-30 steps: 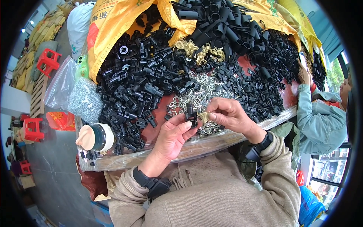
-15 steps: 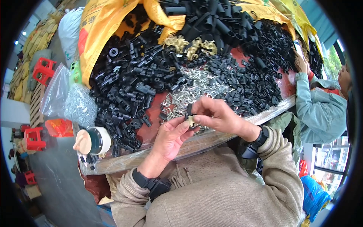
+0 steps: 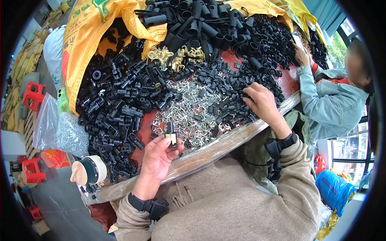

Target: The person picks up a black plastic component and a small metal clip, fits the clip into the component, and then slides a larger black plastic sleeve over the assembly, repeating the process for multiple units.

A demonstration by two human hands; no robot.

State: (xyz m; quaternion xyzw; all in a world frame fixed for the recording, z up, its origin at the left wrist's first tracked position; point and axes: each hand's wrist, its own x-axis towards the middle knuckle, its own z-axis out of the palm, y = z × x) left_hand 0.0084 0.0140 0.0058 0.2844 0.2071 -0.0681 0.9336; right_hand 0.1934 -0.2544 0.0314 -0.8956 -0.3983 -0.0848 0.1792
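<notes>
Left hand point(image 3: 157, 156) is pinching black-and-cream plastic cylinder point(image 3: 171, 135), presumably steadying it; right hand point(image 3: 263, 103), fingers parted, is reaching over blocky black plastic pieces point(image 3: 232, 105).

The left hand's point(image 3: 156, 158) thumb and fingers cover some of the black part point(image 3: 171, 128) and the cream clip point(image 3: 172, 139) at it, so I can't see how the two fit together. The right hand point(image 3: 263, 103) is at the small black pieces point(image 3: 237, 100); whether it pinches one, I can't tell. Heaps hide most of the tabletop point(image 3: 209, 153). The view's upper edge crops the yellow sack point(image 3: 80, 48) and black tubes point(image 3: 213, 36); its lower edge cuts the beige sweater point(image 3: 225, 205). The co-worker's point(image 3: 333, 100) head is blurred.
</notes>
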